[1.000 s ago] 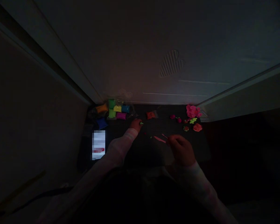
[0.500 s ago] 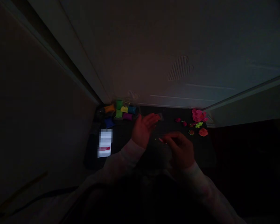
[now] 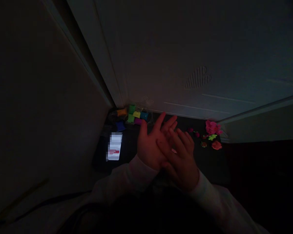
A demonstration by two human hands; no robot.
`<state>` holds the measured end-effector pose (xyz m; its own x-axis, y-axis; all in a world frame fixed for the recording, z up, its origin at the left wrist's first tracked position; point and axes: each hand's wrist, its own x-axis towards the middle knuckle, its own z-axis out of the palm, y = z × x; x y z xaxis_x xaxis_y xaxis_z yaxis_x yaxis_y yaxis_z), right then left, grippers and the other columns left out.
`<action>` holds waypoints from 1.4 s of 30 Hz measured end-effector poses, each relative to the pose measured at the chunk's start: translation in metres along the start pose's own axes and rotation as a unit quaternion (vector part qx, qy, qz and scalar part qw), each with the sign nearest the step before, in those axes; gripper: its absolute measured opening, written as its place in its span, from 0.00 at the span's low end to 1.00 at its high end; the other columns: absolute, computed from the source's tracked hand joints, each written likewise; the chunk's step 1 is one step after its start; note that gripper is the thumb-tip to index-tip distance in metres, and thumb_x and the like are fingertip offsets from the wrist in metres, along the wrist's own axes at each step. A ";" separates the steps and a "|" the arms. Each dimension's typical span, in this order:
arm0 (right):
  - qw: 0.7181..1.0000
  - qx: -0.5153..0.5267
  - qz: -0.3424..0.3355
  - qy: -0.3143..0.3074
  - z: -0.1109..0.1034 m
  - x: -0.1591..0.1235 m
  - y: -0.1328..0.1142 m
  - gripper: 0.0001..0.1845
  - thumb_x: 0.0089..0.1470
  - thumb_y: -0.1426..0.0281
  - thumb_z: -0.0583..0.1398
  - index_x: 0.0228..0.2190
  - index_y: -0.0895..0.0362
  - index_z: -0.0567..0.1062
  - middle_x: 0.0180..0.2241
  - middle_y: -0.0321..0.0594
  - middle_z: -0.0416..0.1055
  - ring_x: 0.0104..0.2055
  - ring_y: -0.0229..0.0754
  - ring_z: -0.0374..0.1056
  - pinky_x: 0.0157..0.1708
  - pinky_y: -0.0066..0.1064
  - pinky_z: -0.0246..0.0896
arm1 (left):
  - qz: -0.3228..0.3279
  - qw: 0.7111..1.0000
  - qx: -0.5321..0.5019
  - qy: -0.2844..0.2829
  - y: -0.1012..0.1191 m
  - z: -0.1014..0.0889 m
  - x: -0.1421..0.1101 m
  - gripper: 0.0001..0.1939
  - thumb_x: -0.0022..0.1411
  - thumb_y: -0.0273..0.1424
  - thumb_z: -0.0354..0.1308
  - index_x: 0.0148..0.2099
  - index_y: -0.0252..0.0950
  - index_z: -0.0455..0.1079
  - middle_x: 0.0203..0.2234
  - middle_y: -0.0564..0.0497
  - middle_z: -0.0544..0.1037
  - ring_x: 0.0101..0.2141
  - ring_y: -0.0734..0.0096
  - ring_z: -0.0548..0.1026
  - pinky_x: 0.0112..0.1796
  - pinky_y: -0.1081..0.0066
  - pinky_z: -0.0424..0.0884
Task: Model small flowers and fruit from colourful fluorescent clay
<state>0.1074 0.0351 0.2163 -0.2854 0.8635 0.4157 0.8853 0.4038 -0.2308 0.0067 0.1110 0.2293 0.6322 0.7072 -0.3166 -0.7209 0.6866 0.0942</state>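
Observation:
The scene is very dim. My left hand (image 3: 150, 146) is raised over the dark table top, palm turned up, with its fingers spread. My right hand (image 3: 182, 156) lies partly across that palm; its fingers are stretched out and its fingertips seem to touch the left hand. Nothing shows clearly between the two palms, though the overlap hides part of the left one. A small pink piece (image 3: 174, 150) peeks out beside the right fingers, and I cannot tell whether it lies on the table.
Plastic-wrapped packets in several colours (image 3: 136, 114) sit at the back left. Nearer stands a lit phone (image 3: 115, 146). At the back right are a pink flower shape (image 3: 213, 127), an orange-pink flower shape (image 3: 216, 145) and cherry-like pieces (image 3: 197, 134). A pale panel (image 3: 146, 78) rises behind the table.
My right hand has moved left onto my left hand, and its pinched fingers have straightened. The left fingers have spread apart. The whole view has shifted slightly.

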 end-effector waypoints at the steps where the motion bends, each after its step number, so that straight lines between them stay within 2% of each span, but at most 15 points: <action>1: 1.000 -0.007 0.001 -0.005 0.000 -0.001 0.000 0.24 0.54 0.57 0.44 0.47 0.53 0.65 0.57 0.45 0.44 0.58 0.55 0.41 0.51 0.54 0.38 | 0.005 1.000 -0.002 0.000 0.000 0.000 -0.001 0.30 0.56 0.52 0.33 0.51 0.41 0.58 0.48 0.47 0.66 0.54 0.66 0.58 0.52 0.63 0.51; 5: 1.000 0.001 -0.018 -0.024 -0.001 -0.003 0.000 0.25 0.53 0.54 0.42 0.47 0.50 0.64 0.59 0.45 0.38 0.58 0.57 0.40 0.50 0.56 0.38 | 0.006 1.000 0.003 0.016 -0.001 0.002 -0.001 0.29 0.56 0.52 0.33 0.51 0.41 0.58 0.49 0.47 0.66 0.54 0.67 0.57 0.52 0.63 0.51; 10: 1.000 -0.012 0.003 -0.014 -0.003 -0.003 0.002 0.27 0.53 0.55 0.41 0.49 0.52 0.62 0.59 0.47 0.38 0.57 0.58 0.40 0.50 0.56 0.39 | -0.004 1.000 -0.002 0.026 -0.002 0.005 0.001 0.30 0.55 0.53 0.33 0.51 0.43 0.58 0.50 0.48 0.65 0.54 0.66 0.58 0.51 0.63 0.53; 14: 0.999 -0.002 -0.018 -0.027 -0.005 -0.004 0.003 0.27 0.52 0.53 0.41 0.49 0.49 0.62 0.59 0.45 0.37 0.57 0.58 0.41 0.50 0.56 0.38 | -0.004 1.000 0.004 0.025 -0.002 0.006 0.002 0.29 0.55 0.53 0.34 0.51 0.43 0.59 0.49 0.49 0.65 0.54 0.68 0.57 0.51 0.66 0.53; 19: 1.000 -0.008 0.005 -0.012 -0.005 -0.002 0.004 0.28 0.54 0.54 0.39 0.53 0.50 0.56 0.59 0.46 0.37 0.58 0.56 0.38 0.50 0.56 0.38 | -0.016 1.000 0.005 0.017 -0.004 0.008 0.003 0.30 0.54 0.54 0.33 0.51 0.44 0.59 0.50 0.49 0.65 0.54 0.65 0.57 0.51 0.63 0.54; 25: 1.000 -0.007 -0.014 -0.009 -0.008 -0.001 0.005 0.28 0.53 0.53 0.40 0.52 0.48 0.57 0.59 0.44 0.38 0.58 0.56 0.40 0.50 0.55 0.38 | -0.037 0.999 -0.013 0.016 -0.003 0.009 0.002 0.29 0.55 0.53 0.35 0.51 0.43 0.59 0.51 0.48 0.64 0.54 0.65 0.57 0.50 0.64 0.55; 27: 1.000 -0.015 -0.007 -0.011 -0.009 -0.001 0.005 0.28 0.53 0.53 0.40 0.53 0.50 0.56 0.59 0.46 0.37 0.58 0.57 0.38 0.50 0.56 0.38 | -0.044 0.999 -0.017 0.015 -0.003 0.010 0.002 0.29 0.54 0.53 0.35 0.50 0.43 0.59 0.51 0.48 0.63 0.54 0.64 0.58 0.50 0.63 0.56; 31: 0.999 -0.006 -0.036 -0.016 -0.009 -0.001 0.004 0.28 0.53 0.53 0.40 0.54 0.47 0.52 0.59 0.45 0.38 0.58 0.55 0.40 0.50 0.55 0.38 | -0.065 0.997 -0.023 0.024 -0.001 0.010 -0.001 0.29 0.55 0.52 0.35 0.51 0.41 0.58 0.51 0.47 0.63 0.54 0.65 0.56 0.50 0.64 0.55; 35: 1.000 -0.011 -0.008 -0.015 -0.009 -0.003 0.004 0.29 0.53 0.54 0.41 0.54 0.50 0.52 0.59 0.46 0.36 0.58 0.57 0.38 0.50 0.56 0.38 | -0.076 0.997 -0.028 0.004 0.000 0.009 -0.003 0.29 0.55 0.52 0.35 0.52 0.42 0.58 0.51 0.48 0.63 0.55 0.66 0.56 0.51 0.65 0.53; 38: 0.999 0.014 -0.015 -0.027 -0.009 -0.005 0.002 0.28 0.53 0.53 0.42 0.53 0.50 0.55 0.59 0.45 0.36 0.58 0.56 0.39 0.51 0.55 0.37 | -0.074 0.997 -0.027 0.010 -0.001 0.009 -0.002 0.29 0.56 0.52 0.34 0.52 0.41 0.57 0.51 0.48 0.63 0.55 0.67 0.56 0.52 0.65 0.53; 40: 0.998 0.051 0.002 -0.029 -0.009 -0.007 0.000 0.26 0.54 0.56 0.44 0.52 0.50 0.57 0.59 0.43 0.39 0.58 0.54 0.40 0.51 0.54 0.39 | -0.070 0.997 -0.023 0.018 -0.003 0.009 -0.001 0.29 0.56 0.52 0.35 0.52 0.42 0.57 0.50 0.48 0.64 0.54 0.66 0.57 0.51 0.63 0.53; 42: 0.994 0.096 0.046 -0.019 -0.008 -0.007 0.000 0.23 0.54 0.63 0.46 0.52 0.50 0.58 0.58 0.42 0.42 0.59 0.52 0.40 0.52 0.53 0.41 | -0.062 0.998 -0.015 0.022 -0.006 0.008 0.000 0.29 0.55 0.52 0.36 0.51 0.43 0.58 0.50 0.48 0.64 0.54 0.65 0.57 0.52 0.63 0.53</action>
<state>0.1124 0.0269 0.2203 -0.2230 0.9087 0.3530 0.8225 0.3697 -0.4321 0.0132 0.1083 0.2362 0.7050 0.6081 -0.3651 -0.6457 0.7632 0.0241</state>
